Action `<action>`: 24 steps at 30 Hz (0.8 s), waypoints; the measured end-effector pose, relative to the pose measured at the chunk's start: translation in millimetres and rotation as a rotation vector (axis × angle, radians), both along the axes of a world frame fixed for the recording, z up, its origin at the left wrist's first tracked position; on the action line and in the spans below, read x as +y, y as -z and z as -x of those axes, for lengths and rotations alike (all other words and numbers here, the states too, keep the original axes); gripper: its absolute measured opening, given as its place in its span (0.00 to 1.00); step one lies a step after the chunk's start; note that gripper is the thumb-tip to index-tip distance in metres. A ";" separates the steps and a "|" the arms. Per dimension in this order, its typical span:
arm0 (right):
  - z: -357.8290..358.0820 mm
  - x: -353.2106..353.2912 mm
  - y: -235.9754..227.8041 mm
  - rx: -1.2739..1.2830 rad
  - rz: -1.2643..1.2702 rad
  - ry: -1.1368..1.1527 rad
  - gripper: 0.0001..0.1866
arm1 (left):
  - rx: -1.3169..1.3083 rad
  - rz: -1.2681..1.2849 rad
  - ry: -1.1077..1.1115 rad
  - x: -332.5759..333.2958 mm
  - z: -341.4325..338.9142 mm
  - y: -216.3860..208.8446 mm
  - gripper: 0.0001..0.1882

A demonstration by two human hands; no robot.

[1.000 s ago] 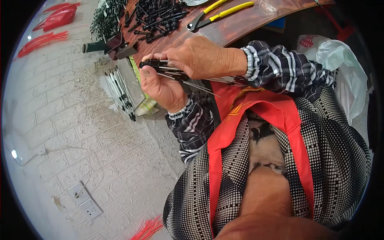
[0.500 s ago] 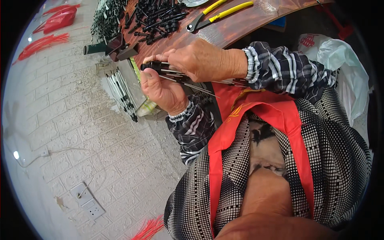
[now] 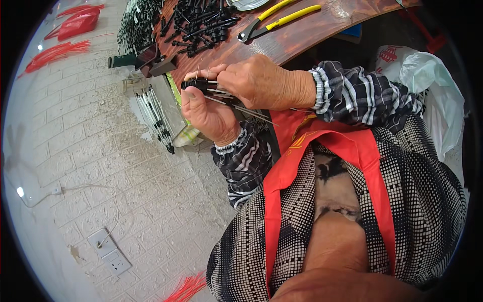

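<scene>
In the head view, the left hand (image 3: 209, 113) is gripping a bundle of thin grey metal pins with black plastic heads (image 3: 221, 95) just off the edge of the brown wooden tabletop (image 3: 307, 32). The right hand (image 3: 261, 83) is lying over the bundle, its fingertips pinching together on the pins near their heads — both hands are touching. A pile of small black plastic parts (image 3: 201, 22) and yellow-handled pliers (image 3: 279, 15) are lying on the tabletop beyond.
</scene>
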State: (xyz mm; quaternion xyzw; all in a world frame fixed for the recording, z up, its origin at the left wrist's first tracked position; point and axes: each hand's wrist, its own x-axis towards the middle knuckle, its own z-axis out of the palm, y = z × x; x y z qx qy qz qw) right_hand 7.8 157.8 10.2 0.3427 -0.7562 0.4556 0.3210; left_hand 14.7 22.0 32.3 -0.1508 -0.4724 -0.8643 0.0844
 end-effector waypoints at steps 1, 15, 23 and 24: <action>0.4 0.4 -1.0 0.001 0.002 -0.001 0.03 | 0.000 0.004 0.004 -1.1 0.1 -0.5 0.18; 16.6 21.0 -6.7 -0.244 0.042 -0.293 0.11 | -0.057 0.043 0.176 -8.1 -5.0 -4.0 0.23; 7.6 30.5 -11.7 -0.396 0.075 -0.334 0.16 | 0.038 0.228 0.151 -14.2 -12.9 -3.0 0.29; 6.9 30.6 -13.0 -0.396 0.057 -0.318 0.16 | 0.034 0.227 0.147 -15.7 -12.8 -2.0 0.29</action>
